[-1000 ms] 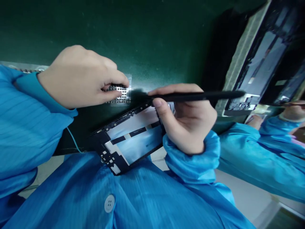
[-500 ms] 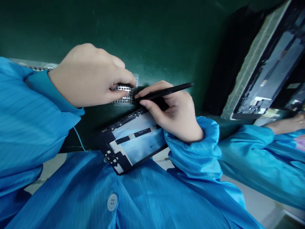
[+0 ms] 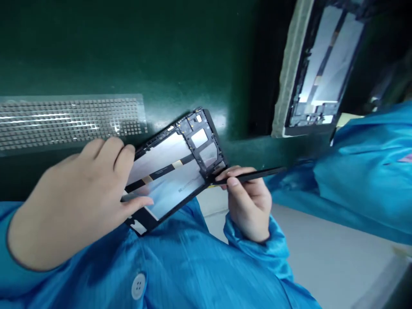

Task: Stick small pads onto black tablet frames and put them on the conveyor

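The left hand lies flat over the near-left end of an opened tablet frame, its fingers spread loosely along the frame's upper edge and the thumb resting on the pale inner panel — pressing on it rather than gripping, with nothing clenched inside the hand. The frame sits tilted across the near edge of the dark green desk, its near corner hanging over the person's blue coat. Inside it, a black band with a small gold patch crosses the silvery panel, and black plastic compartments fill the far-right corner.

The right hand is closed around a thin black stylus-like tool, pinched between thumb and forefinger like a pen. The tool lies nearly level, its tip touching the right edge of the frame just below the compartments; its tail points away to the right.

Beyond the left hand, a clear sheet carrying a grid of small grey square pads lies flat on the desk, just beside the frame's far-left edge. At upper right a second tablet frame rests in a pale foam-edged tray. A co-worker's blue sleeve fills the right side — the hand itself is out of view.
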Tool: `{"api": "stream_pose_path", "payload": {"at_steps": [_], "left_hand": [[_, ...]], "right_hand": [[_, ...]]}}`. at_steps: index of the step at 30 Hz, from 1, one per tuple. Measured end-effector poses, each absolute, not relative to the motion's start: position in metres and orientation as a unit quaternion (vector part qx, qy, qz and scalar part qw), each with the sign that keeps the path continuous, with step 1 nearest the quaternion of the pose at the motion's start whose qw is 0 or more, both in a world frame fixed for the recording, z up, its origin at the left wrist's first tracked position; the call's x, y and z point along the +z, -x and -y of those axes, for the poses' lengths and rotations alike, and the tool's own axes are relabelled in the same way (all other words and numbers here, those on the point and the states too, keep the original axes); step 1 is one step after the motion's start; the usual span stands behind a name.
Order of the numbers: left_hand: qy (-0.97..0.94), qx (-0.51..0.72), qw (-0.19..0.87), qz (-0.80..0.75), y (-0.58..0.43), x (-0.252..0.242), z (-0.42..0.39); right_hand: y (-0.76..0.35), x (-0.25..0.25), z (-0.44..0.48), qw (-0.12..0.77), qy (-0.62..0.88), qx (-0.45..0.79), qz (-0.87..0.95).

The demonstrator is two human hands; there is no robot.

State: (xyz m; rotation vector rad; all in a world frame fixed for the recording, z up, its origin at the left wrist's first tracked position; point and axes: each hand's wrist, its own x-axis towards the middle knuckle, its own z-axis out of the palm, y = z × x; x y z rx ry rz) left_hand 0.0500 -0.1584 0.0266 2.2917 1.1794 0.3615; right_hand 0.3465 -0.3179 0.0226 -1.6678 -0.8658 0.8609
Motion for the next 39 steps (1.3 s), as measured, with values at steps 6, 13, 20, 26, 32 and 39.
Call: {"api": "stream_pose_path", "payload": {"at_steps": [6, 13, 20, 26, 32, 39], "left_hand": [[-0.922, 0.009, 0.186, -0.339, -0.042, 0.013, 0.16], [-0.912, 0.013, 0.209, -0.354, -0.038, 0.008, 0.161], [-0.917, 0.024, 0.206, -0.34, -0.04, 0.013, 0.157], [-0.908, 0.101, 0.244, -0.325, -0.06, 0.016, 0.181], [-0.879, 0.219, 0.285, -0.313, -0.083, 0.029, 0.189], [-0.767, 0.479, 0.161, -0.395, -0.033, -0.001, 0.097]], "right_hand": [[-0.346, 0.008, 0.325, 0.527, 0.665, 0.299, 0.436], [-0.344, 0.006, 0.32, 0.515, 0.664, 0.286, 0.46], [-0.351, 0.011, 0.324, 0.498, 0.673, 0.214, 0.504], [-0.321, 0.01, 0.366, 0.44, 0.714, 0.33, 0.433], [-0.294, 0.03, 0.336, 0.542, 0.717, 0.284, 0.334], [-0.297, 0.064, 0.051, 0.584, 0.605, 0.384, 0.381]]}}
